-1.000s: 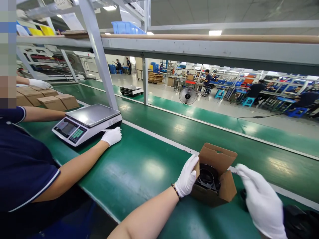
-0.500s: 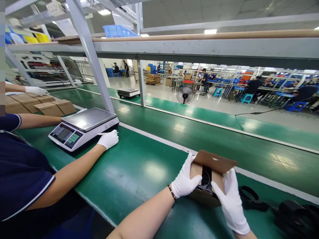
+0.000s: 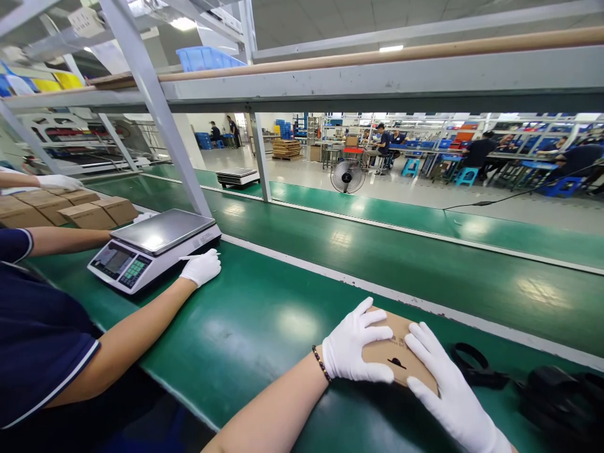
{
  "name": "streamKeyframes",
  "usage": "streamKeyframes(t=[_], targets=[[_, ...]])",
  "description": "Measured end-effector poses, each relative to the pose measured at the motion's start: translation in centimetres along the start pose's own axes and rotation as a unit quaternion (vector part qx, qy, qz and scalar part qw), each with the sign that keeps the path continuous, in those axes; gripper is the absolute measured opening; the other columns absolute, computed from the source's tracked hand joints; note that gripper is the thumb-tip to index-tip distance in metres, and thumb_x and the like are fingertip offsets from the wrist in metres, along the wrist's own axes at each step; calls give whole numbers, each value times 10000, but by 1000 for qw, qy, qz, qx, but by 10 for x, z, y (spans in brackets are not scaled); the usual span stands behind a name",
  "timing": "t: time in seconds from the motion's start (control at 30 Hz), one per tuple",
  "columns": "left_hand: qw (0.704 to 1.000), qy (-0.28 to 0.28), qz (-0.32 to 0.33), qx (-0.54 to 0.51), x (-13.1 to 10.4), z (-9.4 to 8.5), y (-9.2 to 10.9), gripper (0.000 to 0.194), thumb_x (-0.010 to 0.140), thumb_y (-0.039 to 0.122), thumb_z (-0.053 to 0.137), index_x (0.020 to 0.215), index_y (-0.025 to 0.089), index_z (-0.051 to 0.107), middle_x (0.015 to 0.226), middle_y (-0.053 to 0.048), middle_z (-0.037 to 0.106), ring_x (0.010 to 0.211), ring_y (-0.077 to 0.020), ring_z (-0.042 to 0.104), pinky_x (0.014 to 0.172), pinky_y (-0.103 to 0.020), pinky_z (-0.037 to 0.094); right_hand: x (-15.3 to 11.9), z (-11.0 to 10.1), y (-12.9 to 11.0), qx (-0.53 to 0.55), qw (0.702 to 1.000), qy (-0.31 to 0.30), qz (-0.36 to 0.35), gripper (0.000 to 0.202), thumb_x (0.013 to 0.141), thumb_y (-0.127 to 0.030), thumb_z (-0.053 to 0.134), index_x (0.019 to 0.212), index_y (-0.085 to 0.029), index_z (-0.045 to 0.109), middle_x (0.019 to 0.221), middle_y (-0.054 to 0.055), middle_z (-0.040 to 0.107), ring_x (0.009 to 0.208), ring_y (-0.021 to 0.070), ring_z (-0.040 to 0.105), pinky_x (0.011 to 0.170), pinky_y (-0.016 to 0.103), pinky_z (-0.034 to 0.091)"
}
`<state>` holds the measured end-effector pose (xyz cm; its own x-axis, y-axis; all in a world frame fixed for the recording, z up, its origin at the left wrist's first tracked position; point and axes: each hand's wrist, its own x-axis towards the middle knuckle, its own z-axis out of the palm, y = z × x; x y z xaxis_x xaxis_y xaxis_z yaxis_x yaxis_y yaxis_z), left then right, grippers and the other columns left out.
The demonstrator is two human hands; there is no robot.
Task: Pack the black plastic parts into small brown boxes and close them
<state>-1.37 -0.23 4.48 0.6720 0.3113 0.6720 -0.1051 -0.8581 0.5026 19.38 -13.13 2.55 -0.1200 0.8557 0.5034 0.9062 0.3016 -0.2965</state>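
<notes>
Spreading the fingers of the white-gloved left hand [image 3: 352,346] over the left part of a small brown cardboard box [image 3: 401,346], and laying its thumb along the near edge. Steadying the opposite side with the white-gloved right hand [image 3: 446,393], opened wide between fingers and thumb. Set low and right of centre on a smooth green work surface [image 3: 255,327], with the lid folded down over the top, marked by dark print partly hidden under the gloves and by a small dark slot. Worn on the left wrist, a dark beaded bracelet [image 3: 321,363]. Lying just beyond the right hand, a black looped part [image 3: 472,368] and, farther right, a bulky black object [image 3: 552,396], too dark to tell in detail. Seated or standing at left, impossible to tell which, a person in a navy shirt [image 3: 42,346], reaching past a white electronic scale with a flat metal plate [image 3: 155,242] and pinching a thin white stick [image 3: 189,257] in a gloved hand [image 3: 202,267]. Grouped behind the scale, several closed brown cardboard boxes [image 3: 97,212]. Visible beyond the grey metal shelf frame [image 3: 160,113], a round black fan [image 3: 348,176] and people at distant workbenches
</notes>
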Motion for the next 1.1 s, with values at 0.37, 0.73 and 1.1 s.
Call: streamKeyframes(t=[0.37, 0.73, 1.1], targets=[[999, 34, -25, -1, -4, 5, -7, 574, 781, 589, 581, 1235, 253, 483, 1212, -100, 596, 1137, -270, 573, 1125, -527, 262, 2, 5, -11, 94, 986, 133, -49, 430, 836, -131, 583, 1232, -295, 557, 1370, 39, 480, 1228, 235, 493, 1020, 443, 446], [986, 63, -143, -63, -13, 21, 5, 422, 831, 306, 502, 1243, 227, 543, 1495, -94, 309, 1391, -316, 265, 1143, -549, 202, -2, 8, -20, -2, 985, 131, -110, 522, 817, -87, 574, 1297, -270, 481, 1208, 70, 607, 1237, 271, 480, 1046, 595, 344], [931, 71, -305, -189, -16, 27, 3, 897, 740, 293, 626, 1485, 216, 132, 1571, -46, 105, 1431, -282, 143, 1193, -448, 132, 1, 21, -46, -94, 965, 191, -152, 450, 796, -92, 621, 1228, -162, 515, 1101, 121, 629, 1047, 246, 595, 930, 486, 485]])
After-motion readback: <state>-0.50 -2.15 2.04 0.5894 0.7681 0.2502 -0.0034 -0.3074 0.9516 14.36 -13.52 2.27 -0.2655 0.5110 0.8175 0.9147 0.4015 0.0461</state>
